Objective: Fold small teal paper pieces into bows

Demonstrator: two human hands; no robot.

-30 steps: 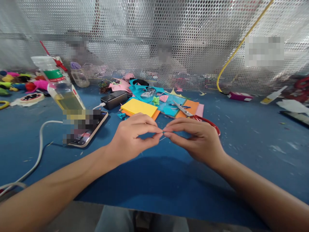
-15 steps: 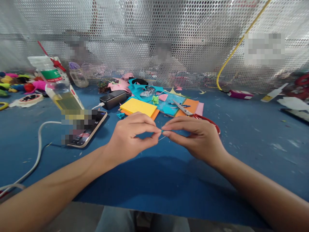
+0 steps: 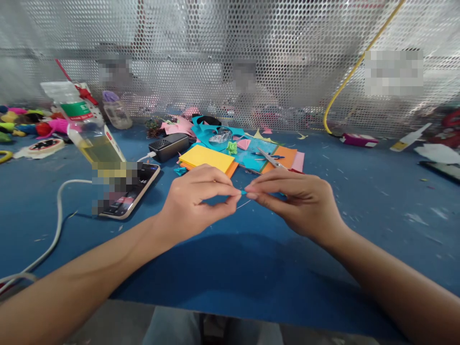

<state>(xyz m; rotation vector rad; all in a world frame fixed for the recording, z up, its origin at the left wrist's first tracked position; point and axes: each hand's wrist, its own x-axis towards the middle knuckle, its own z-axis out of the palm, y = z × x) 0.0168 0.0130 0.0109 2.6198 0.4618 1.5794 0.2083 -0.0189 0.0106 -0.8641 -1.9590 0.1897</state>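
Observation:
A tiny blue piece of paper [image 3: 244,192] shows between my fingertips, above the blue table. My left hand [image 3: 201,199] pinches its left end between thumb and index finger. From the other side, my right hand [image 3: 296,199] pinches the right end; most of the piece is hidden by the fingers. Just beyond my hands lie a stack of yellow and orange paper [image 3: 206,158] and a pair of scissors [image 3: 272,158] with red handles, mostly hidden behind my right hand. A small folded green paper shape [image 3: 232,147] and a pink one [image 3: 244,144] lie behind the stack.
At left, a bottle [image 3: 97,148] stands by a phone [image 3: 131,191], with a white cable [image 3: 59,211] running forward. A black speaker-like box [image 3: 168,147] is behind. Blue paper scraps [image 3: 201,132] lie near the perforated metal screen [image 3: 287,62]. A glue bottle [image 3: 409,138] lies at right.
My right hand has shifted slightly right, away from the left fingertips, and more of the blue paper shows between them. It now covers more of the scissors' red handles.

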